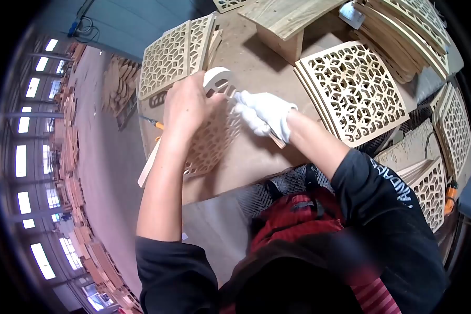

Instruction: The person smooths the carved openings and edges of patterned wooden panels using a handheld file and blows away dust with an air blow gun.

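Curled closed, the left grip point(187, 100) holds the lattice panel point(210, 144) slanting below it, likely light and stiff but fragile, best taken by its rim point(217, 72), beside the gloved right grip point(261, 112), whose closure I cannot tell.

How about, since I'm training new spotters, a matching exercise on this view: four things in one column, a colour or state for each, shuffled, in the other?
Things
1. Left hand
2. Right hand
3. Held panel
4. Sleeves

Colours and states
A. Patterned with cut-outs
B. Black
C. Bare
D. In a white glove

Right pairs: 1-C, 2-D, 3-A, 4-B
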Demonstrator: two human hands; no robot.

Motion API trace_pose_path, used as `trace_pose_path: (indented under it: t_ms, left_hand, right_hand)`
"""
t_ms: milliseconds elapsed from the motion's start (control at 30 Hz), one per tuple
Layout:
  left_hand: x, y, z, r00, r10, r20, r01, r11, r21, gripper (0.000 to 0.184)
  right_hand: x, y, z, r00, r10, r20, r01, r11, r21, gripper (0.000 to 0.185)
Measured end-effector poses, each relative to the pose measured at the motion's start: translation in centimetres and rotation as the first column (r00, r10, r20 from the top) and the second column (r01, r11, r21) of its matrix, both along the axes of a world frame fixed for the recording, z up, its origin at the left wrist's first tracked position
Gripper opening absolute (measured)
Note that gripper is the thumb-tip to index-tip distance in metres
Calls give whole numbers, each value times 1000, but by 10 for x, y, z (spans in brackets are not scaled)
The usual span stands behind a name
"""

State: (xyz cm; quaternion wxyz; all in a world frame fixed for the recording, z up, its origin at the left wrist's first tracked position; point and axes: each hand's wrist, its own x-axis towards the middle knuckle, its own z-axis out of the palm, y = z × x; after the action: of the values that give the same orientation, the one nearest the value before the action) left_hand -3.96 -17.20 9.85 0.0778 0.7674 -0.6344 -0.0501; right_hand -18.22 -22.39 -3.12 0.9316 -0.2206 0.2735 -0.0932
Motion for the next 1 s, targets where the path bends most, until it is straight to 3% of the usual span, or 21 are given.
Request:
trace_pose_path:
  t_ms: [33,200,300,333,367,433,533,633,767,800,833,933,1000]
  left_hand:
    - [4,-1,-1,1000,-3,-16,3,1000,9,32]
    - [2,-1,-6,997,-75,5,75,997,-30,28]
    - [2,-5,-3,992,55,-112,-45,995,92,35]
    - [3,-5,-2,992,75,-106,-66,994,83,33]
    - [6,-7,-2,985,93,-145,-79,992,96,33]
    - [18,-14,-4,964,128,-233,-102,988,120,32]
    - [29,-19,-10,970,44,-240,-27,997,73,32]
    - [27,-19,-6,964,38,-262,-16,996,85,31]
    - [24,-17,6,951,15,-308,8,997,74,29]
    - [33,-15,7,975,-1,-224,12,999,49,27]
    - [42,-12,14,963,109,-248,-88,992,93,25]
    - [63,9,33,838,223,-499,-221,973,63,24]
    - [75,25,38,746,271,-608,-268,958,97,24]
  right_hand:
    - [-12,9,10,998,-57,-38,58,998,9,33]
    - [12,-18,-6,993,99,71,-101,994,29,39]
    - [7,8,16,966,-135,-221,69,957,-282,40]
    - [-13,19,28,974,-116,-195,36,928,-370,41]
    - [-22,28,16,974,-103,-200,46,961,-272,42]
    - [-48,45,23,909,65,-412,-218,916,-336,41]
    - [-65,70,-33,938,29,-345,-69,992,-103,37]
    - [-60,79,-38,952,-97,-291,32,975,-218,41]
    - [-64,80,-38,937,-210,-279,161,969,-187,41]
    - [-67,79,-39,917,-248,-314,185,959,-216,31]
    - [-72,78,-40,902,-275,-333,212,954,-213,31]
    - [-89,71,-43,854,-325,-407,257,943,-213,30]
    - [-93,70,-54,819,-456,-348,394,888,-237,31]
